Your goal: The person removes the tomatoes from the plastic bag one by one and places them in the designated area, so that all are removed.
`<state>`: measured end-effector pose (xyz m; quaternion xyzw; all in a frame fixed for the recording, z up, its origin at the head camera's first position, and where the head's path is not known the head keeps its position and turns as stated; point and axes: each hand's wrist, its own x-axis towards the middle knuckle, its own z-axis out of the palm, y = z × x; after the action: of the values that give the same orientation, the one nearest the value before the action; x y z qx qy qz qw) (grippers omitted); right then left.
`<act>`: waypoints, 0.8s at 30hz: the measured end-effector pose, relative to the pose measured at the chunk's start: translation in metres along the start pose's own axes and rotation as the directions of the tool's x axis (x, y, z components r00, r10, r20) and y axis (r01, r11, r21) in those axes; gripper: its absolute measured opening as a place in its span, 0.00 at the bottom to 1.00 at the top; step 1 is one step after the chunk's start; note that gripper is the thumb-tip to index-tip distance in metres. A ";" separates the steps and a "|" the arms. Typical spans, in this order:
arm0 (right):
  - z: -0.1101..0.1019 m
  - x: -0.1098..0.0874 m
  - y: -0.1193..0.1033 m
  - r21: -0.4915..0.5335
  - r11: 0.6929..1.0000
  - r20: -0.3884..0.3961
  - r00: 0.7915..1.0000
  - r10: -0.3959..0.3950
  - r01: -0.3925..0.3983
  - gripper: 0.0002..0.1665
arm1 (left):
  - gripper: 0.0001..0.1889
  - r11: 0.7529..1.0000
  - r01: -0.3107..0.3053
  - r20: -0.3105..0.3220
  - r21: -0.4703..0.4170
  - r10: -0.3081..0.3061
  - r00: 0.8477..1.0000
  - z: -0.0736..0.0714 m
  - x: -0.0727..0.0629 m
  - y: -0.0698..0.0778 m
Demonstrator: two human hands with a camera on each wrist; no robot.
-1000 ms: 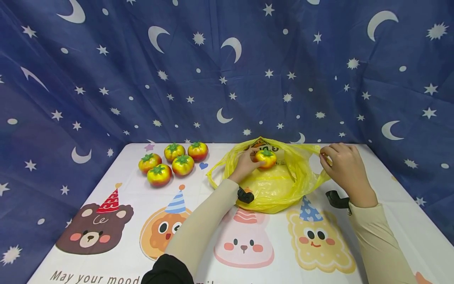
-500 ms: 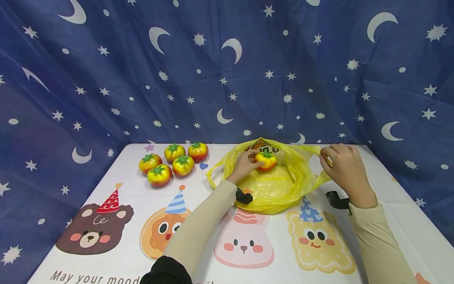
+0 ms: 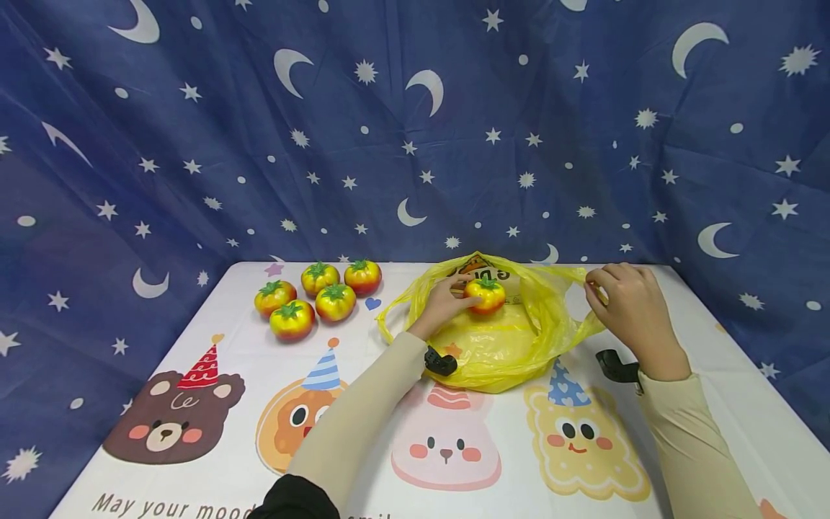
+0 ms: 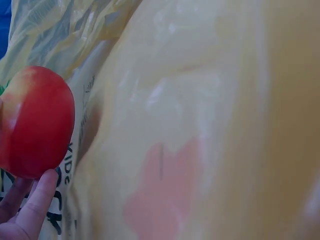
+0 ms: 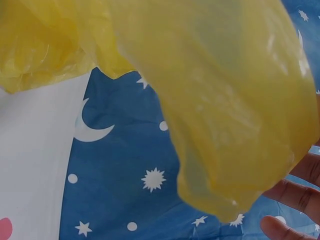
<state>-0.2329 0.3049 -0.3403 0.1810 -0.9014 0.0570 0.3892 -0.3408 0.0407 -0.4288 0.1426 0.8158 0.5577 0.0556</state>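
My left hand (image 3: pixel 446 306) reaches into the open mouth of a yellow plastic bag (image 3: pixel 493 357) in the head view. Its thumb and fingers hold a red-and-yellow tomato (image 3: pixel 486 297) with a green leafy top. Close up in the left wrist view, fingertips touch one end of the tomato (image 4: pixel 37 122), and printed lettering shows on the bag behind it. On the right, my right hand (image 3: pixel 625 306) pinches a handle of the bag and draws it sideways. The handle (image 5: pixel 225 115) fills much of the right wrist view, with some fingers (image 5: pixel 292 197) at its edge.
Several more tomatoes (image 3: pixel 335 303) sit grouped at the back left of the table. A white tablecloth (image 3: pixel 214 303) printed with cartoon faces covers it. A dark blue curtain (image 3: pixel 363 173) with moons and stars hangs right behind the table's far edge.
The left hand has shifted slightly toward the front left, and the tomato sits a little lower in the bag mouth. The right hand keeps its hold on the handle.
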 end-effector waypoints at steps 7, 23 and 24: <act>0.000 0.000 0.000 0.002 1.000 0.000 1.000 -0.001 0.001 0.04 | 0.27 0.999 -0.030 0.017 -0.031 0.031 0.999 -0.004 -0.003 0.005; -0.001 0.001 -0.002 0.003 1.000 0.004 1.000 0.002 -0.002 0.04 | 0.26 0.996 -0.079 0.002 -0.052 0.079 0.997 -0.027 -0.027 0.029; -0.001 0.001 -0.003 0.004 1.000 0.004 1.000 0.004 -0.004 0.04 | 0.26 0.995 -0.078 0.004 -0.060 0.078 0.997 -0.029 -0.029 0.030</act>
<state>-0.2319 0.3025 -0.3386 0.1803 -0.9024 0.0591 0.3867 -0.3154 0.0164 -0.3923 0.1743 0.7924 0.5831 0.0407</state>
